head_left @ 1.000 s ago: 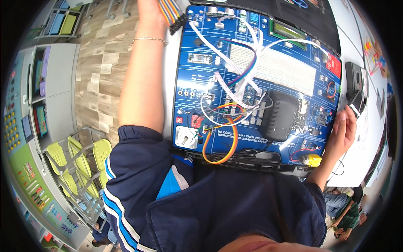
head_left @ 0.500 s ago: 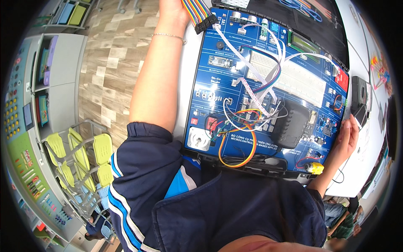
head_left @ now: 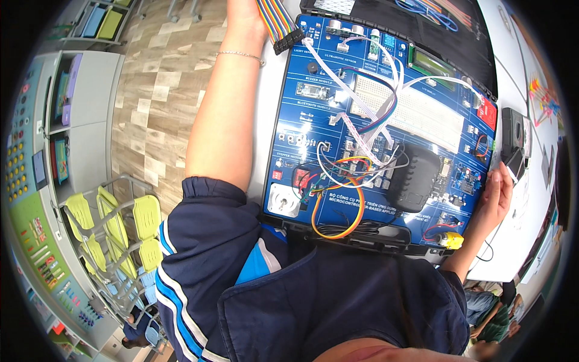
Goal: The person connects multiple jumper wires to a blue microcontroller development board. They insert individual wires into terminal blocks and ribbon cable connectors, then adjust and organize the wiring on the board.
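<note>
A blue microcontroller training board point(head_left: 374, 202) sits in a black case in front of me, with white, grey and multicoloured wires looped over it. My left hand point(head_left: 246, 13) is at the top edge of the view, its fingers cut off. Beside it hangs a rainbow ribbon cable point(head_left: 278, 23) with black connectors; whether I hold it cannot be seen. Along the case's right side lies my right hand point(head_left: 496, 198), its fingers stretched out next to a small black piece point(head_left: 514, 164). A black power adapter point(head_left: 415, 178) rests on the board, near a white breadboard point(head_left: 431, 114).
The case lid point(head_left: 368, 15) lies open at the far side with blue and orange wires in it. A black box-shaped device point(head_left: 514, 130) stands on the white table point(head_left: 512, 235) at right. Yellow-green chairs point(head_left: 114, 220) stand on the floor at left. Other people sit at lower right.
The board, the ribbon cable and the black device appear shifted slightly left in the view. My hands keep nearly the same places.
</note>
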`<state>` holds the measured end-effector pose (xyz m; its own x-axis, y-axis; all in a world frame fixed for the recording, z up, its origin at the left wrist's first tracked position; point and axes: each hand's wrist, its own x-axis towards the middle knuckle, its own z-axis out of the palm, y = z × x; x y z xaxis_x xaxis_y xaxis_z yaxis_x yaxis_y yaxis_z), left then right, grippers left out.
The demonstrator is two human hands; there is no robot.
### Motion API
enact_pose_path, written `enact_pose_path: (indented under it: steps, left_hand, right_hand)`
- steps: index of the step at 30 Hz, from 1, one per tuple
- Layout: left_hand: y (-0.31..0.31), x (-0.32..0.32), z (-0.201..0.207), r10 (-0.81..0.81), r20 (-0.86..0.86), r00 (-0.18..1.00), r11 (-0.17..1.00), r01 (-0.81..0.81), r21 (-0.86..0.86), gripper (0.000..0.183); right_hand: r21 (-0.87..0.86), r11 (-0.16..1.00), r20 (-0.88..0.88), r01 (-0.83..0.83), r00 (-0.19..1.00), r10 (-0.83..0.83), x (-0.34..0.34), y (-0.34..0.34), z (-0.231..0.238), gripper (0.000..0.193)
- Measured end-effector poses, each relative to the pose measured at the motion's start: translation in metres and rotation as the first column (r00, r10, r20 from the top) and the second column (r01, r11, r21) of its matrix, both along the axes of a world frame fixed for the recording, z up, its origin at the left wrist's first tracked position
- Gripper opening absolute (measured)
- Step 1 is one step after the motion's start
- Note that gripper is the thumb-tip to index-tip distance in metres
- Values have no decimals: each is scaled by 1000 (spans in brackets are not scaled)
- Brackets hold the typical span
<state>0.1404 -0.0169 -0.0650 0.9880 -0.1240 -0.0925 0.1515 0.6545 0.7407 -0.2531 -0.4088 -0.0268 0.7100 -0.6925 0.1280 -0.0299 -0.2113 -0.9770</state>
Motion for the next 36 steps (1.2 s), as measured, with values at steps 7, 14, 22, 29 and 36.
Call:
enact_pose_path:
  steps: [7,14,22,29,36]
  left_hand:
    - [3,2,-1,-19,2,1000,1000,19,-8,19]
    - [-1,-2,3,46,41,998,999,-45,-6,17]
    - [3,-7,9,-29,11,1000,998,29,60,19]
    - [4,-6,11,-78,57,995,996,75,42,18]
    - [5,-10,9,-17,7,1000,1000,17,13,16]
  right_hand:
    - [15,1000,45,3,999,-4,4,5,2,34]
    - [-17,999,3,30,1000,-30,7,14,7,34]
    - [-75,997,2,-17,1000,17,5,12,6,33]
    - [-78,997,5,-12,1000,13,5,13,8,33]
    - [-76,997,-18,-23,1000,22,-2,10,10,33]
